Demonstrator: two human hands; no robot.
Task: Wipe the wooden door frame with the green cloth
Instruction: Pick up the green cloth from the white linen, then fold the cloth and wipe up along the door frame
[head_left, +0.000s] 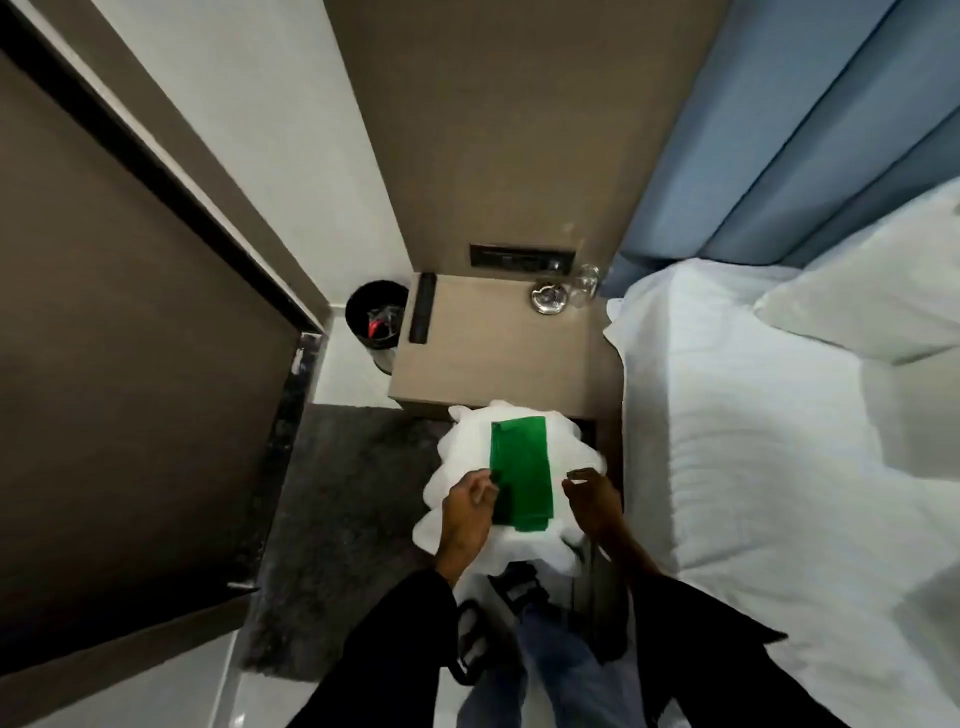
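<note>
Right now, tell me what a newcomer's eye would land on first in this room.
The green cloth stands out most, lying folded on a crumpled white bundle at centre, in front of the bedside table. The left hand touches its left edge, while the right hand hovers open just right of it. Next comes the white bed filling the right side, and the dark wooden door on the left.

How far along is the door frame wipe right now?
Nothing wiped yet, as far as I can see. The green cloth lies folded on a white bundle, the left hand touching its edge, the right hand open beside it. Still to do: lift the cloth, turn to the wooden door frame on the left, and wipe.
</note>
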